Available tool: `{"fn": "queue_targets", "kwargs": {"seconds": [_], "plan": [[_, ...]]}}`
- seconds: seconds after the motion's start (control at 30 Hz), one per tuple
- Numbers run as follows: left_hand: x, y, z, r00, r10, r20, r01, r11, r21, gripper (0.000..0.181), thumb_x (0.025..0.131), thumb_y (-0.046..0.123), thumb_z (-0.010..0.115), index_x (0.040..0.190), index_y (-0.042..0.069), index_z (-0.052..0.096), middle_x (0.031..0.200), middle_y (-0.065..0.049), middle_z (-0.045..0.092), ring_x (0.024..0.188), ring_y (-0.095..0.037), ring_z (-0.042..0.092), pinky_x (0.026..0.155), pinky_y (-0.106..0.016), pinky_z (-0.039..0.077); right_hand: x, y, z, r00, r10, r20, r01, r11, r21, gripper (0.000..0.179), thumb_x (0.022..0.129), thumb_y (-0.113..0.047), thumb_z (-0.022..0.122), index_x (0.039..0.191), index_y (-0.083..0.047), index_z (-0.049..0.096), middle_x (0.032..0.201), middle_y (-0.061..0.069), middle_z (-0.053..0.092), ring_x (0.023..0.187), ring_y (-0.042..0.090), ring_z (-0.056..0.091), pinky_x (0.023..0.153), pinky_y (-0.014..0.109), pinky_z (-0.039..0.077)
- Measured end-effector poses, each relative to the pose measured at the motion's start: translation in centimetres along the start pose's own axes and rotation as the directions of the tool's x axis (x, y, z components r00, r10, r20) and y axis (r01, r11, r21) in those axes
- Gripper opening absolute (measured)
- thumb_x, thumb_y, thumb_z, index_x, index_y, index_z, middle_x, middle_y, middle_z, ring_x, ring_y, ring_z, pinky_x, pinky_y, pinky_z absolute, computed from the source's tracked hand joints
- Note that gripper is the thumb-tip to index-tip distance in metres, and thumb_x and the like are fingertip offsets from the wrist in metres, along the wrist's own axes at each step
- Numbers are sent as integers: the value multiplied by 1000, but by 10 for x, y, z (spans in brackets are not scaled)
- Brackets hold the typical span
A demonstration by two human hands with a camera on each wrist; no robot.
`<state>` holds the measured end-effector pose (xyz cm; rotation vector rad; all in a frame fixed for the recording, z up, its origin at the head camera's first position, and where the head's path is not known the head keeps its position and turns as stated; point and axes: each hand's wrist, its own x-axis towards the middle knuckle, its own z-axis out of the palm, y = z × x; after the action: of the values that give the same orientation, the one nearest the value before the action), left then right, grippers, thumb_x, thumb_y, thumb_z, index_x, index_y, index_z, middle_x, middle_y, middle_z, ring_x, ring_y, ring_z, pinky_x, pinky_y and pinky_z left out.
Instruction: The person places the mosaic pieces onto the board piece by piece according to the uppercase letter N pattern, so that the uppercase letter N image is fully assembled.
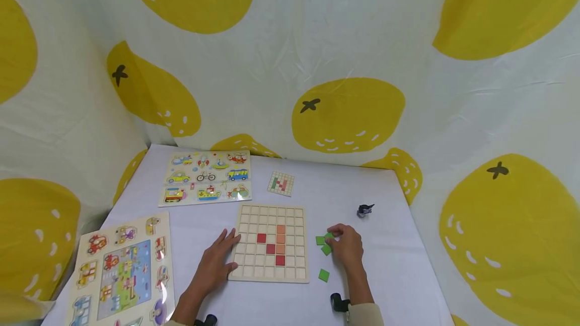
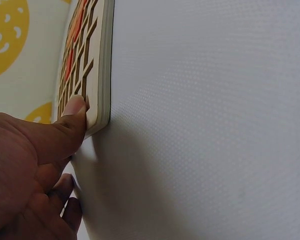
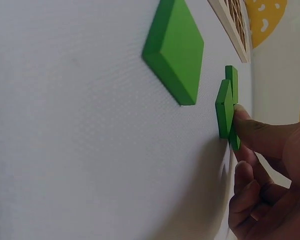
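Note:
A wooden grid board (image 1: pixel 292 215) lies at the middle of the table, with several red and orange square tiles in its cells. My left hand (image 1: pixel 215 260) rests along its left edge, fingers spread. In the left wrist view the thumb (image 2: pixel 75 106) lies on the board's rim near a corner. To the right of the board, my right hand (image 1: pixel 349 248) pinches a green square tile (image 3: pixel 234 139) between thumb and forefinger, low over the table. Other green tiles lie close to it, and a separate green tile (image 1: pixel 323 275) lies nearer the front.
A small pattern card (image 1: pixel 281 183) with a coloured grid lies behind the board. A vehicle puzzle (image 1: pixel 205 176) sits at the back left, another picture puzzle (image 1: pixel 165 225) at the front left. A small dark figure (image 1: pixel 364 210) stands at the right. Lemon-print curtains surround the table.

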<state>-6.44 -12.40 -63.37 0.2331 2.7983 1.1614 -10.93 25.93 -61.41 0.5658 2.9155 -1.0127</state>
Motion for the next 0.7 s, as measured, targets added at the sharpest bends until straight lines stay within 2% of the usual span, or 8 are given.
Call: {"fn": "queue_targets", "kwargs": {"seconds": [0.2,0.37,0.53,0.7], "plan": [[0,1,0,1000,-6,4,6,1000,3,83,78,0,89,153,14,57,170,-7,43,163,-38,29,124,-68,34,0,-1,-2,1000,3,-3,-3,1000,23,24,79,-9,91,98,-17,79,92,3,73,83,21,61,67,32,40],[-1,1,0,1000,-6,6,6,1000,0,83,79,1,89,154,14,56,170,-7,43,163,-38,29,124,-68,33,0,-3,-5,1000,1,5,-1,999,37,20,82,-9,89,97,-18,80,88,2,70,81,20,59,67,31,39],[0,0,-1,1000,1,4,-1,1000,-4,83,79,1,89,154,14,56,170,-8,43,163,-39,29,123,-69,33,-7,-13,-6,1000,-2,-27,4,996,88,14,85,-10,85,97,-17,81,87,2,70,78,19,57,65,31,39],[0,1,0,1000,2,0,-2,1000,-1,83,79,1,89,154,13,56,170,-8,43,162,-39,30,123,-69,34,-13,-28,3,998,-32,-53,40,988,152,13,86,-14,86,97,-18,80,86,1,72,73,17,56,60,29,39]]}}
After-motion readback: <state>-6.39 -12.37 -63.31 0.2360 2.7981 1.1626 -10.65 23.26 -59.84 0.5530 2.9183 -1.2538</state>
